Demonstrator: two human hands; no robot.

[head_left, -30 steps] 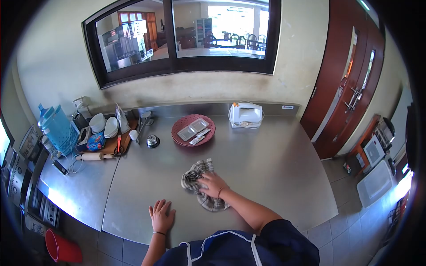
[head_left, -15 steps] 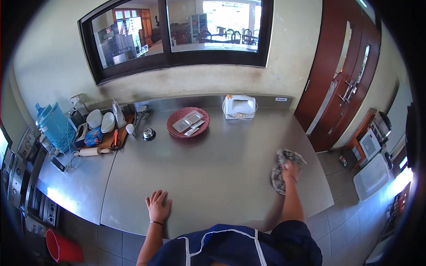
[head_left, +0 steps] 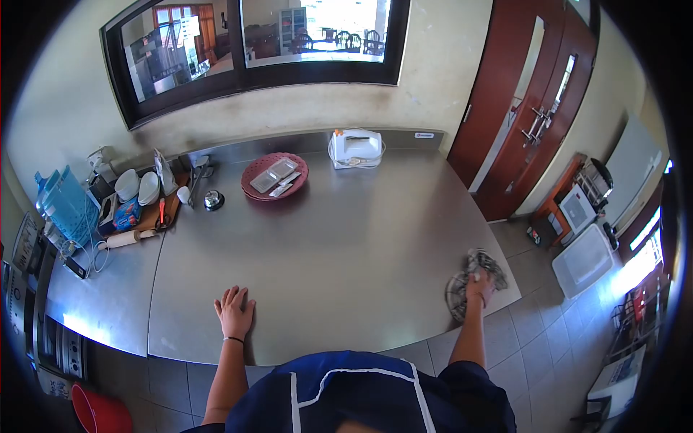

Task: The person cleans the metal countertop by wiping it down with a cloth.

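Note:
My right hand (head_left: 479,285) presses a dark, patterned cloth (head_left: 456,296) onto the steel table (head_left: 325,252), close to its right edge. The fingers are bunched into the fabric, which hides part of them. Part of the cloth spreads to the left of the hand and another fold sticks up beyond it. Near the front edge, my left hand (head_left: 235,314) lies flat on the metal with its fingers apart, holding nothing.
Along the back stand a red basket (head_left: 250,189) with plastic packs, a white hand mixer (head_left: 357,149) and a call bell (head_left: 214,200). At left are a rolling pin (head_left: 124,240), bowls (head_left: 128,185) and a blue basket (head_left: 68,202). A red bucket (head_left: 101,410) is on the floor.
My right hand has slid the cloth toward the table's right edge. The left hand stays flat in about the same place. The whole view has shifted as my head moved.

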